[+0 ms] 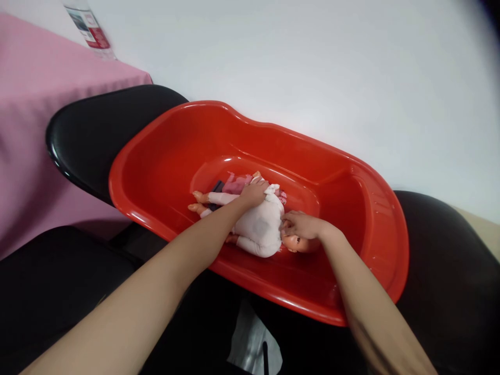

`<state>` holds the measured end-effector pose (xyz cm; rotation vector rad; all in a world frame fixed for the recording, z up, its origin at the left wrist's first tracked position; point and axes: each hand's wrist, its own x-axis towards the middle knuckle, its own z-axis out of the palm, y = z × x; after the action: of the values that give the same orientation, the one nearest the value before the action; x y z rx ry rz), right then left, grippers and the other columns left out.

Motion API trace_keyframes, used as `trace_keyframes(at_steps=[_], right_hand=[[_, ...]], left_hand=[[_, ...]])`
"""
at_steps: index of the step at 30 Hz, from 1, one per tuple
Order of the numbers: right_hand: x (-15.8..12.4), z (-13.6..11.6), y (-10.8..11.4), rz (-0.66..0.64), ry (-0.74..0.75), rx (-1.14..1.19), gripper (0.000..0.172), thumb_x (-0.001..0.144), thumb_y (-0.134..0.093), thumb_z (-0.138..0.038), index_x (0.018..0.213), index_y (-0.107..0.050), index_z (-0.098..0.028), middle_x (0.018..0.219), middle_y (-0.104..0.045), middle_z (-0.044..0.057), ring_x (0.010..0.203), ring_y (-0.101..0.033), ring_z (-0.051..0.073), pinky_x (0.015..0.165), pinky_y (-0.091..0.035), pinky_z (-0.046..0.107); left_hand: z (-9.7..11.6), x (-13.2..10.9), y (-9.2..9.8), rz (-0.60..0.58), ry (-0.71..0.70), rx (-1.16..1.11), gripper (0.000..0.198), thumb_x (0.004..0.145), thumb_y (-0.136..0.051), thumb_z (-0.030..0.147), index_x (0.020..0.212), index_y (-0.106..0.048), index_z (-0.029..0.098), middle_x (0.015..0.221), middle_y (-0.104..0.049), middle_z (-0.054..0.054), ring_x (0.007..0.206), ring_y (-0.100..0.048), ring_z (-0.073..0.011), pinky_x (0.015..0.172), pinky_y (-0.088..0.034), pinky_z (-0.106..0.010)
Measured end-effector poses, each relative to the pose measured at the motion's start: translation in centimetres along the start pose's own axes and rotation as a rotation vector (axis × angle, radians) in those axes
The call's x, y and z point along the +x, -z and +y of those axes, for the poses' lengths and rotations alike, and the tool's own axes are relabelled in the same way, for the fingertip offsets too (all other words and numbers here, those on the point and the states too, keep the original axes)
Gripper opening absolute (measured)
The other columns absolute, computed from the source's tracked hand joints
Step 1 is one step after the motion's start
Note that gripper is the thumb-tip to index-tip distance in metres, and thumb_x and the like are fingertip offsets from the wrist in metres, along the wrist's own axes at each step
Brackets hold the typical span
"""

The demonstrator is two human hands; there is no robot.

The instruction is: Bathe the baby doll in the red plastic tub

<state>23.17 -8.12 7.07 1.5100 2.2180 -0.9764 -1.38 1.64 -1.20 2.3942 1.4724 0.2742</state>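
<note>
A baby doll [260, 226] in white clothes lies on its back inside a red baby bathtub [156, 161]. Its bare feet point left and its head [300, 243] is to the right. My left hand [254, 192] is closed on the doll's clothing at its far side, by the arm. At the neck and chin, my right hand [302, 224] has its fingers curled against the doll and covers part of its head. A grey patch shows on the front of the white top. Beyond the doll lies a smaller pink doll [236, 184], partly hidden.
Black chair seats [105, 130] support the tub at both ends. A pink-covered table [47, 67] at the left carries a clear labelled bottle [90, 31]. The white wall [292, 67] runs close behind the tub. A dark object [216, 187] lies near the doll's legs.
</note>
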Motion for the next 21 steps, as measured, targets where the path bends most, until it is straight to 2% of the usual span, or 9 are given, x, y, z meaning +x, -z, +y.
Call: trace_keyframes(at_steps=[5, 9, 13, 17, 21], right_hand=[[0.0, 0.2, -0.2, 0.005, -0.009, -0.017, 0.031, 0.11, -0.088, -0.027, 0.141, -0.087, -0.024, 0.158, -0.084, 0.018, 0.149, -0.077, 0.039, 0.123, -0.062, 0.042], [-0.3, -0.1, -0.1, -0.004, -0.006, -0.039, 0.031, 0.111, -0.087, -0.027, 0.141, -0.087, -0.024, 0.155, -0.085, 0.016, 0.149, -0.078, 0.037, 0.12, -0.062, 0.039], [-0.9, -1.0, 0.3, -0.012, -0.039, -0.064, 0.033, 0.11, -0.085, -0.026, 0.143, -0.087, -0.024, 0.159, -0.083, 0.018, 0.15, -0.078, 0.038, 0.122, -0.063, 0.04], [-1.5, -2.1, 0.7, -0.037, -0.07, -0.082, 0.038, 0.112, -0.082, -0.028, 0.15, -0.085, -0.022, 0.162, -0.081, 0.022, 0.155, -0.076, 0.042, 0.128, -0.062, 0.045], [-1.8, -2.7, 0.8, -0.047, -0.079, -0.086, 0.04, 0.112, -0.082, -0.029, 0.152, -0.085, -0.021, 0.166, -0.078, 0.023, 0.156, -0.076, 0.043, 0.13, -0.061, 0.047]], left_hand=[[0.4, 0.0, 0.3, -0.032, -0.008, -0.04, 0.043, 0.126, -0.052, 0.023, 0.158, -0.079, 0.017, 0.179, -0.076, -0.018, 0.179, -0.057, -0.0362, 0.153, -0.042, -0.058], [1.3, -0.3, 1.0, -0.084, -0.024, 0.001, 0.046, 0.127, -0.053, 0.024, 0.166, -0.076, 0.016, 0.181, -0.074, -0.017, 0.181, -0.053, -0.037, 0.154, -0.041, -0.061], [2.4, -0.7, 1.8, -0.146, 0.003, 0.013, 0.049, 0.129, -0.057, 0.027, 0.174, -0.072, 0.017, 0.187, -0.069, -0.018, 0.183, -0.051, -0.0397, 0.151, -0.045, -0.065], [3.0, -1.1, 2.4, -0.174, 0.024, 0.021, 0.049, 0.128, -0.058, 0.025, 0.175, -0.072, 0.019, 0.193, -0.063, -0.02, 0.184, -0.051, -0.0388, 0.15, -0.047, -0.064], [3.2, -1.3, 2.5, -0.171, 0.019, 0.024, 0.048, 0.129, -0.055, 0.026, 0.174, -0.073, 0.021, 0.19, -0.066, -0.019, 0.183, -0.051, -0.0374, 0.149, -0.048, -0.062]])
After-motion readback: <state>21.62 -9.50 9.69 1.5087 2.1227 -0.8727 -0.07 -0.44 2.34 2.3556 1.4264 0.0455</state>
